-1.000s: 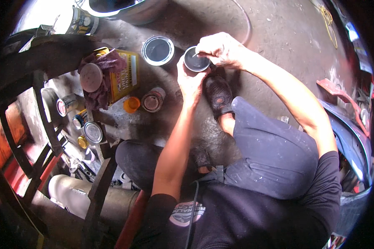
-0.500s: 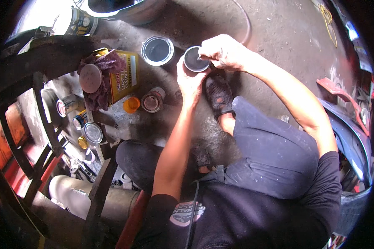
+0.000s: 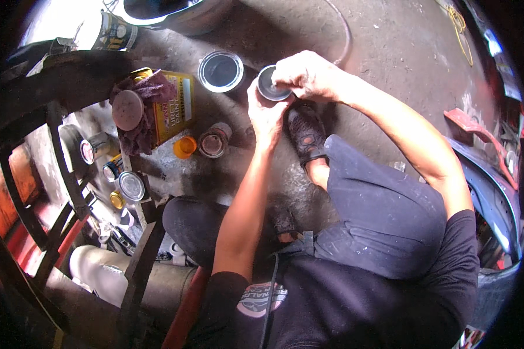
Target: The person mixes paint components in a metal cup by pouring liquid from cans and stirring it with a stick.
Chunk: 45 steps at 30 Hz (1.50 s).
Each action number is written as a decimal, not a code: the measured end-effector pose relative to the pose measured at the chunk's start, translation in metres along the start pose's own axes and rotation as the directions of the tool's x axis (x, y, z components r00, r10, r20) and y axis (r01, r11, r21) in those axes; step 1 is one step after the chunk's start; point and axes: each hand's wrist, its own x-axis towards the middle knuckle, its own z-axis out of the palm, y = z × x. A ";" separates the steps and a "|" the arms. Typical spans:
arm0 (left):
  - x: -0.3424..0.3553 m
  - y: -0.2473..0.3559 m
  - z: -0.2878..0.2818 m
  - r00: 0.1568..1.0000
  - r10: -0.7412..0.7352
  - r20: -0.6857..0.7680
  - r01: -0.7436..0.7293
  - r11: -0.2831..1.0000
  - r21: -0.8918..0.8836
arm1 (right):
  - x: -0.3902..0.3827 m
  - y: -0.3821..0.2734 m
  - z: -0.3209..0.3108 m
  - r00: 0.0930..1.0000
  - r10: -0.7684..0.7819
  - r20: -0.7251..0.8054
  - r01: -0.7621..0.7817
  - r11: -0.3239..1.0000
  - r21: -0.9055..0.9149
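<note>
Cup (image 3: 259, 81) of dark grey liquid (image 3: 266, 84) was held above the concrete floor (image 3: 390, 104), its side grasped by the fingers of the left hand (image 3: 265, 113), while those of the right hand (image 3: 308, 75) were clenched over its mouth, anything between them hidden. A slackened left hold or a hard push sideways could have tipped it, probably spilling liquid toward the mesh shoe (image 3: 305, 131) nearby. Leftward stood an open tin (image 3: 241, 71), then a yellow rectangular can (image 3: 181, 110).

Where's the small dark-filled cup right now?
Head view, upper middle: the cup is held in the left hand, partly covered by the right hand, just right of the larger open can.
</note>
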 end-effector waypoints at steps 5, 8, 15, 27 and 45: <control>0.002 0.002 0.000 0.999 0.033 0.009 -0.034 0.997 0.069 | -0.001 0.001 -0.003 0.996 0.086 0.015 -0.082 0.982 -0.168; 0.005 -0.001 0.001 1.000 -0.022 -0.002 0.023 1.000 0.017 | 0.001 0.002 -0.004 0.995 0.007 -0.098 -0.017 0.995 -0.095; 0.005 -0.002 -0.002 1.000 0.022 0.001 -0.022 0.994 0.110 | 0.003 -0.001 -0.005 0.998 0.047 -0.030 -0.050 0.995 -0.092; 0.008 -0.011 0.000 1.000 -0.016 0.007 0.016 1.000 -0.007 | 0.005 0.004 -0.005 0.999 -0.023 -0.042 0.022 0.999 -0.035; 0.014 -0.019 -0.002 0.999 -0.036 0.040 0.036 0.999 -0.011 | 0.005 0.003 -0.008 0.999 0.045 -0.022 -0.047 0.994 -0.101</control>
